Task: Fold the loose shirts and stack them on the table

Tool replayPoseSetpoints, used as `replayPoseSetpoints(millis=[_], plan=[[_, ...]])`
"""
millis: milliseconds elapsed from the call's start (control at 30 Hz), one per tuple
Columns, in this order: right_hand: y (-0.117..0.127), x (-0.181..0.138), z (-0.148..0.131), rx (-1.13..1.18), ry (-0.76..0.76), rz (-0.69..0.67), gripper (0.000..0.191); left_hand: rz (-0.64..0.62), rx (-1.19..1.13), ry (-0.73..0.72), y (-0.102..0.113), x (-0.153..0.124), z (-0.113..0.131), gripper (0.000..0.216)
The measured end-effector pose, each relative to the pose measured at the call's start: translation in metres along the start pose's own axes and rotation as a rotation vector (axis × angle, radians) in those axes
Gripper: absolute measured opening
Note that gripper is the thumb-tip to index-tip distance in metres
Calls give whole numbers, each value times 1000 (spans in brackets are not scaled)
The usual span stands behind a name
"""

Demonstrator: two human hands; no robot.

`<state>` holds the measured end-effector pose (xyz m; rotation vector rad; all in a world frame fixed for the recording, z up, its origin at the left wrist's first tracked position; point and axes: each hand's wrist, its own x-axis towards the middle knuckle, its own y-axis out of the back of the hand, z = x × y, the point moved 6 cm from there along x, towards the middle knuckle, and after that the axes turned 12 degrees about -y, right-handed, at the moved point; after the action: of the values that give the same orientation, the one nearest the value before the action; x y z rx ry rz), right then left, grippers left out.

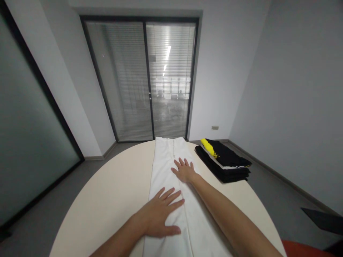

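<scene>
White trousers (166, 162) lie lengthwise on the round cream table (115, 185), the waist end at the far edge and the legs running toward me. My left hand (160, 214) rests on the nearer part of the cloth with its fingers spread. Farther up, my right hand (184, 171) lies flat on the fabric near the seam, fingers apart. Neither hand grips anything. My right forearm covers part of the right side of the trousers, and their near end runs out of view.
A stack of folded clothes (223, 160), mostly black with white and yellow pieces, sits at the table's right edge. Beyond the table is a glass door with blinds (171, 107). Something red (302, 248) shows at the lower right, below a dark flat object (321, 219).
</scene>
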<state>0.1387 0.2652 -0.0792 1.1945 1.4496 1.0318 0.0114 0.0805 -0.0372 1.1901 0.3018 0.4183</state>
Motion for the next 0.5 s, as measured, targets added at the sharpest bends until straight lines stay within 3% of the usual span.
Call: replayPoseSetpoints(millis=[133, 267, 367, 500], plan=[[5, 20, -8, 1, -13, 40, 73, 6, 56, 137, 8, -3, -22, 93], [11, 27, -13, 15, -8, 99, 67, 41, 63, 171, 8, -11, -21, 80], [19, 16, -18, 3, 38, 182, 58, 57, 9, 119, 6, -22, -15, 79], [31, -18, -28, -85, 104, 263, 40, 85, -60, 127, 5, -37, -26, 69]])
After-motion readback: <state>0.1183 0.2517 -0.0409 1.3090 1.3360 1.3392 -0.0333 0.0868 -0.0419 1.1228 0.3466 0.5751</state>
